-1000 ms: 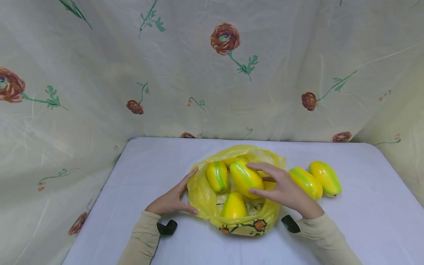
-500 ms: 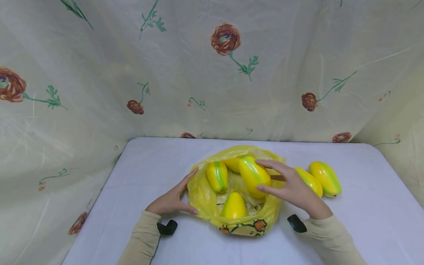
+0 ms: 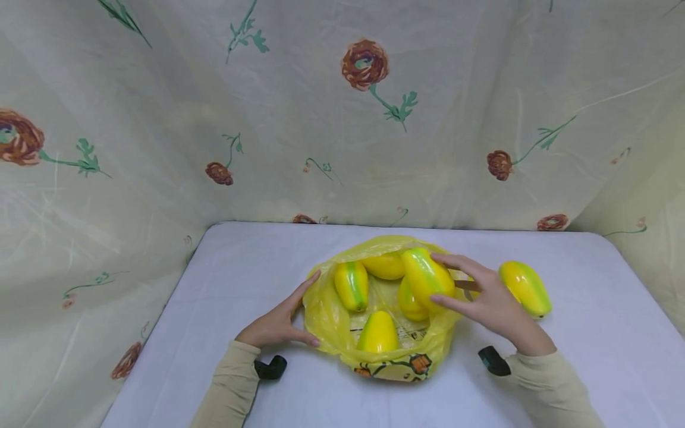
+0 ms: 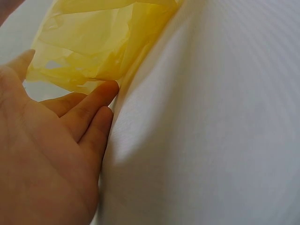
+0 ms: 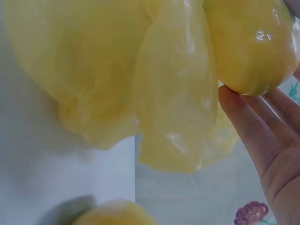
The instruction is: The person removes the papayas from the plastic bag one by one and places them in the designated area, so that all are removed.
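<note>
My right hand (image 3: 495, 300) holds a glossy yellow papaya with a green stripe (image 3: 427, 274) between thumb and fingers, above the right rim of a yellow plastic bag (image 3: 326, 315). In the right wrist view, the fingers (image 5: 253, 126) curve under this papaya (image 5: 255, 47). Several more papayas sit inside the bag: one at left (image 3: 351, 286), one at the back, one in front (image 3: 379, 333), and one partly behind the held papaya. My left hand (image 3: 278, 321) rests against the bag's left side, fingers extended; the left wrist view shows its fingertips touching the plastic (image 4: 93, 42).
A papaya (image 3: 525, 288) lies on the white table (image 3: 257, 255) to the right of the bag. Another beside it is mostly hidden by my right hand. Behind the table hangs a flowered curtain (image 3: 428, 178).
My right hand has moved right and slightly upward with the papaya, from over the bag's middle to its right rim. This uncovers another papaya in the bag. The left hand stays still.
</note>
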Motion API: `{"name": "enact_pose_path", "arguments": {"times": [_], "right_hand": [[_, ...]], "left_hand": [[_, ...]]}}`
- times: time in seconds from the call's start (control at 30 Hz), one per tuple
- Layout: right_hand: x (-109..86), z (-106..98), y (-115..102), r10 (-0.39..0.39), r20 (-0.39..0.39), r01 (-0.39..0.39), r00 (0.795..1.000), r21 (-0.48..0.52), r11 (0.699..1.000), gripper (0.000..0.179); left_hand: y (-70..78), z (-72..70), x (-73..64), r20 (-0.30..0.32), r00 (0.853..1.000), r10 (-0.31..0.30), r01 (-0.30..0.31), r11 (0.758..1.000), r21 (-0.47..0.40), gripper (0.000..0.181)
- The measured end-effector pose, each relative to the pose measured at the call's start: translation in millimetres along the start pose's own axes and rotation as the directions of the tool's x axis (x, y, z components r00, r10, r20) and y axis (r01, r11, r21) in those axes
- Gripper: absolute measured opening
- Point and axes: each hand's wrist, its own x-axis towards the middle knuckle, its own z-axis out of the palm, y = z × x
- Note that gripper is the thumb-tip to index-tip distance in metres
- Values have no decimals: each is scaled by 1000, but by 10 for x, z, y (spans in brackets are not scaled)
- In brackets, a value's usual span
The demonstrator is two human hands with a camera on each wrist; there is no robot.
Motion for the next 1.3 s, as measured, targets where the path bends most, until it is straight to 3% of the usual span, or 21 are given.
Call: {"name": "enact_pose_path", "arguments": {"times": [0.57,1.1,1.3], "right_hand": [[-122,-276,91,33,-114,-43,993,-87,995,69],[-287,-542,295,145,-170,-167,975,-122,978,69],[-354,-660,345,155,-204,-180,967,-112,977,70]], "left_hand": [[7,-3,1,-5,1000,-14,14,1000,5,123],[-6,-1,3,-7,1000,-12,12,1000,7,122],[-15,-1,-2,-5,1000,-14,14,1000,1,123]]}}
